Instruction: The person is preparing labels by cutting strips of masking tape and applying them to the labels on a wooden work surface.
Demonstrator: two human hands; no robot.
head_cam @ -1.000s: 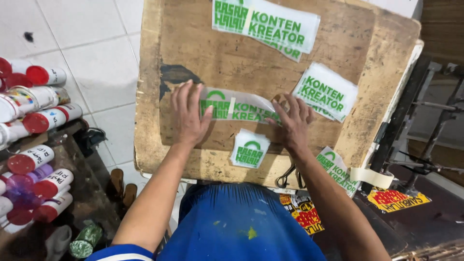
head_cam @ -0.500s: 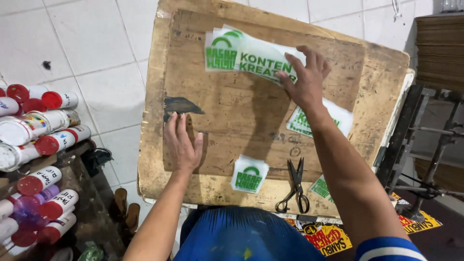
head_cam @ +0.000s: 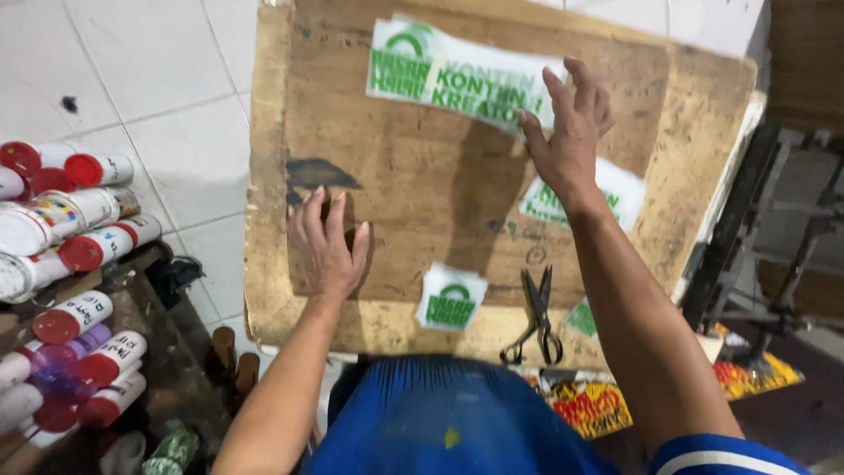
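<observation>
White floor tiles (head_cam: 158, 79) lie under a worn wooden board (head_cam: 422, 193) that fills the middle of the head view and serves as the work surface. On it, the left hand (head_cam: 327, 246) lies flat, palm down, fingers slightly spread and pointing away from the person, holding nothing; it rests just below a dark paint smear (head_cam: 318, 173) near the board's left side. The right arm reaches forward across the board, its hand (head_cam: 567, 132) raised with fingers spread and open, the fingertips on or just over the right end of a long white sticker with green lettering (head_cam: 448, 75); motion blur hides whether they actually press it. That sticker lies along the far edge of the board, tilted slightly, stretching leftward from the right hand and well apart from the left hand. A second printed sticker (head_cam: 615, 198) shows partly beneath the right wrist. Nearer the person, a small square sticker (head_cam: 450, 297) lies between the two forearms, with black scissors (head_cam: 536, 317) just to its right, blades closed. Off the board to the left, red-capped spray cans (head_cam: 79, 255) are piled on a dark shelf.
</observation>
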